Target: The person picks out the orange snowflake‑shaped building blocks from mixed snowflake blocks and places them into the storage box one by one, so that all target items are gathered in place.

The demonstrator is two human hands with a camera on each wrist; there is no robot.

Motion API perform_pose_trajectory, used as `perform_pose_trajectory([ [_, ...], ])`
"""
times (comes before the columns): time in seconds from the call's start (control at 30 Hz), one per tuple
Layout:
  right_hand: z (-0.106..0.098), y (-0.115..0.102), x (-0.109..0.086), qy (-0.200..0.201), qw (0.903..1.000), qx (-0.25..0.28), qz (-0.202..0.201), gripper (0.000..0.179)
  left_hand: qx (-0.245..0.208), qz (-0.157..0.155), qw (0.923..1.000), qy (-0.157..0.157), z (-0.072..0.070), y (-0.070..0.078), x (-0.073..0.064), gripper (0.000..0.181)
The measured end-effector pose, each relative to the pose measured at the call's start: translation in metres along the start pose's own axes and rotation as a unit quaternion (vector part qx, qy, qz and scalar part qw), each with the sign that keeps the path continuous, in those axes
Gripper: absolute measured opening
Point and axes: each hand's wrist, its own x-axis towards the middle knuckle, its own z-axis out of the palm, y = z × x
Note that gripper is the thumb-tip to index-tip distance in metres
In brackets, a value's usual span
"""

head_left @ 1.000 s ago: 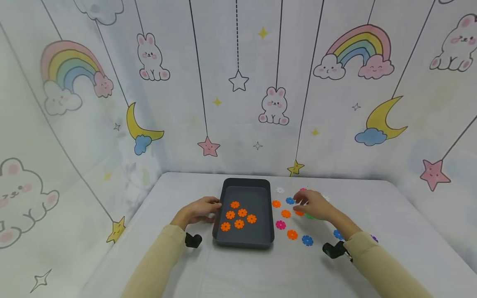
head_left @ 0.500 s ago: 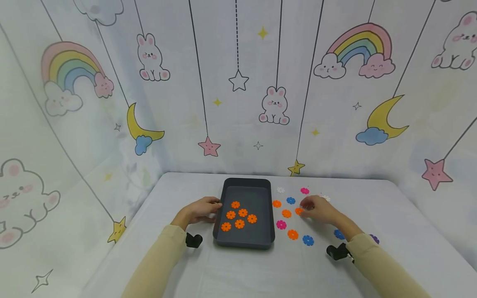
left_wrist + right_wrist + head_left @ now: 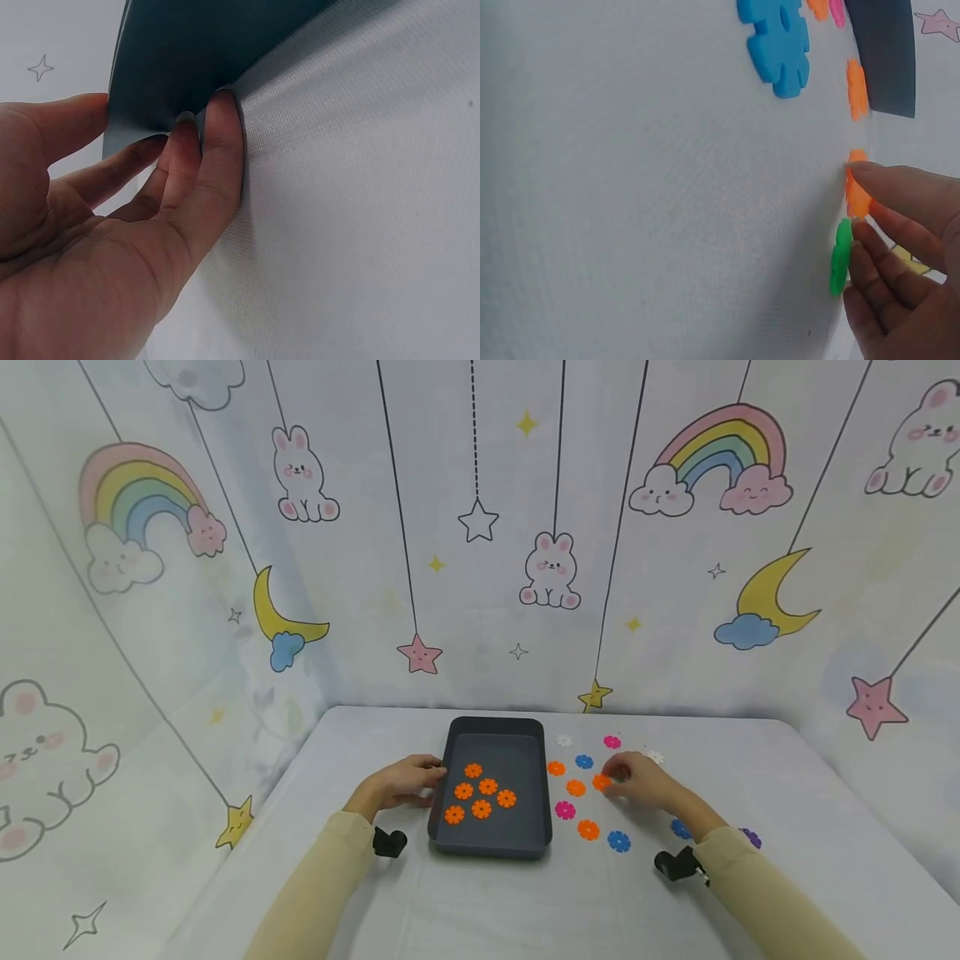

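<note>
My left hand [image 3: 407,783] holds the left side of a dark grey rectangular tray [image 3: 525,760]. In the left wrist view its thumb is at the tray's rim and the fingertips [image 3: 223,112] lie against the outer wall. Several orange plastic snowflake discs [image 3: 482,810] lie inside the tray. To the right of the tray, my right hand [image 3: 645,782] pinches another orange snowflake disc [image 3: 602,782] between thumb and forefinger, close over the table. The other fingers rest by a green snowflake disc [image 3: 841,259], which the hand mostly hides in the head view.
More discs lie scattered right of the tray: orange [image 3: 588,830], blue [image 3: 618,841], pink [image 3: 565,810], white [image 3: 564,741] and purple [image 3: 752,837]. A white cloth covers the table [image 3: 465,902]. Behind it hangs a curtain [image 3: 360,568] printed with rabbits and rainbows.
My right hand has moved slightly right and down, and its thumb and forefinger have closed on the orange snowflake disc. The left hand and tray have stayed in place.
</note>
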Motion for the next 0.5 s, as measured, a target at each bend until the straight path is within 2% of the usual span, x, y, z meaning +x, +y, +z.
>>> perform_pose_trajectory([
  [0.23, 0.0021, 0.0011, 0.0048, 0.016, 0.9998, 0.013, 0.005, 0.02, 0.004, 0.0, 1.0, 0.003, -0.0012, -0.0004, 0.0011, 0.051],
  [0.5, 0.0006, -0.0034, 0.004, 0.017, 0.9993, 0.033, 0.005, 0.014, 0.0, 0.001, 1.0, -0.002, -0.0005, -0.0012, 0.0021, 0.051],
])
